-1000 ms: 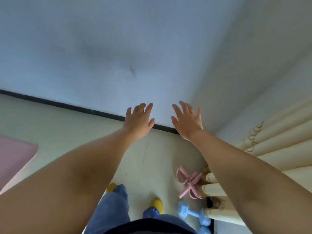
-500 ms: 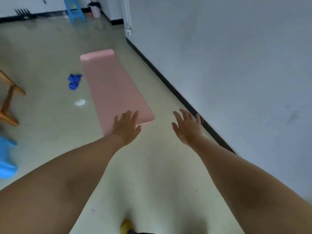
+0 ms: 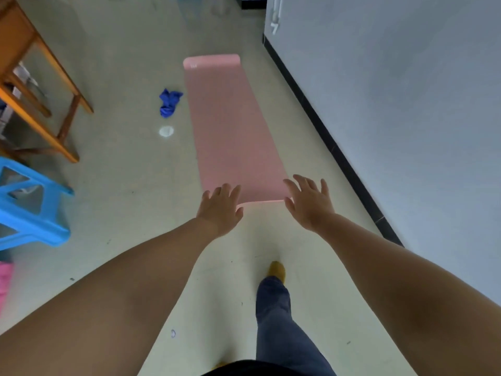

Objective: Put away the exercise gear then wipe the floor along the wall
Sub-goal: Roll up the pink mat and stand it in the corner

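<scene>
Pale cream floor (image 3: 122, 185), scuffed with small dark specks. On the right, plain white wall (image 3: 406, 104) with black skirting (image 3: 325, 137) along its foot. White pipe (image 3: 274, 20) at the wall's far corner. On the left, wooden table legs (image 3: 40, 85); nearer, blue plastic stool (image 3: 29, 207). Soft, even light.

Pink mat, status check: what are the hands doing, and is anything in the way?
Left hand and right hand open, empty, over the near edge of the pink mat. Mat flat, unrolled, along the wall. Blue cloth beside it, clear.
</scene>
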The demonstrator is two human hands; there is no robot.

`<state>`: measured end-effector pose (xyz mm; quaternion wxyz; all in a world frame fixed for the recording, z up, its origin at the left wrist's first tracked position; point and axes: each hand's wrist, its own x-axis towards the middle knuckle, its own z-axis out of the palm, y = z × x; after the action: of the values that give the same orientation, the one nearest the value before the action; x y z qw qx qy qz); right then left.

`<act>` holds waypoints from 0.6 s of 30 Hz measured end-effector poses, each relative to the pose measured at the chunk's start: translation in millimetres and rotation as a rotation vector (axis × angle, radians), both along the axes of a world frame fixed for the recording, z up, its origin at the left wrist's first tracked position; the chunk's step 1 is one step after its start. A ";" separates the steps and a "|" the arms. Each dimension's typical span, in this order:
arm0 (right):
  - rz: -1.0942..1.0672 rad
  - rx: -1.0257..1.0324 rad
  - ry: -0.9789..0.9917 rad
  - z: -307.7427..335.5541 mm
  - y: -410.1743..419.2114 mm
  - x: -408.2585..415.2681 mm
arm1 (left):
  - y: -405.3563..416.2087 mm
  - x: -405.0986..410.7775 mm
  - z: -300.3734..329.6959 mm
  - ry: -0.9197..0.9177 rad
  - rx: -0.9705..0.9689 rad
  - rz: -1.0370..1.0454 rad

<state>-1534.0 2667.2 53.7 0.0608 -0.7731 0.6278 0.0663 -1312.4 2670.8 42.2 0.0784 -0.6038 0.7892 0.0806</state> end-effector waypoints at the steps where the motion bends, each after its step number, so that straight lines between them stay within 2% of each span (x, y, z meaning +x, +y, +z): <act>1: 0.003 0.010 0.003 -5.7 -19.4 -0.5 | -16.3 0.1 -6.1 0.006 0.016 0.014; 10: 0.145 0.147 0.005 -34.6 -201.6 -12.0 | -176.2 1.8 -44.5 0.096 0.135 0.294; 18: 0.082 0.313 0.049 -98.7 -316.1 1.2 | -282.4 25.9 -104.2 0.118 0.280 0.328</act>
<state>-1532.8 2351.1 -45.0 0.1621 -0.7775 0.5789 0.1846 -1286.5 2388.4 -61.9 0.1012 -0.7015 0.6647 0.2363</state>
